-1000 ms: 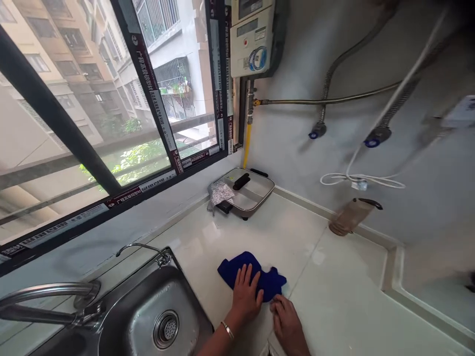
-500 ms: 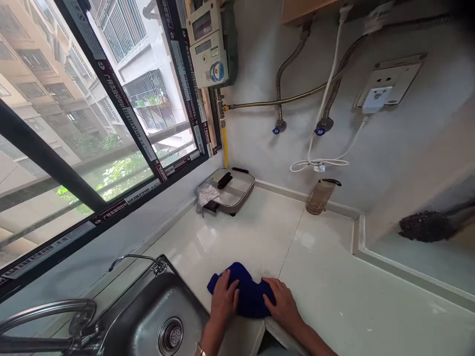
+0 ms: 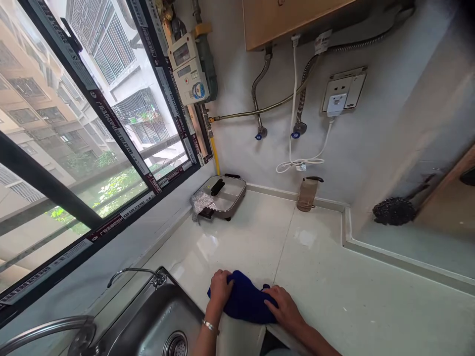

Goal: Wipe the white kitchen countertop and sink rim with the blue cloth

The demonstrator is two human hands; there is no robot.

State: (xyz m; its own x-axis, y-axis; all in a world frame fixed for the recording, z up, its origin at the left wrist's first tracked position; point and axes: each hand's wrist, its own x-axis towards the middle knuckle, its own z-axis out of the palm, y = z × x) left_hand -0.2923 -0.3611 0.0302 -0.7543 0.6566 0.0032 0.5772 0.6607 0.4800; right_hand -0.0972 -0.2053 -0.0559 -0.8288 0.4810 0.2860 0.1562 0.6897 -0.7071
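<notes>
A dark blue cloth lies bunched on the pale countertop near its front edge, just right of the sink. My left hand grips the cloth's left end, fingers curled over it, with a silver bracelet on the wrist. At the cloth's right end, my right hand has its fingers bent around the fabric, thumb on top. The parts of the fingers under the cloth are hidden.
Left of the cloth is a steel sink with a small curved faucet and a larger faucet. Against the back wall stand a lidded electric pan and a brown clear pitcher. A black scrubber hangs at right.
My left hand has closed more on the cloth's left end, and the cloth's shape has shifted, with its right end gathered at my right hand. The camera view has tilted and turned slightly.
</notes>
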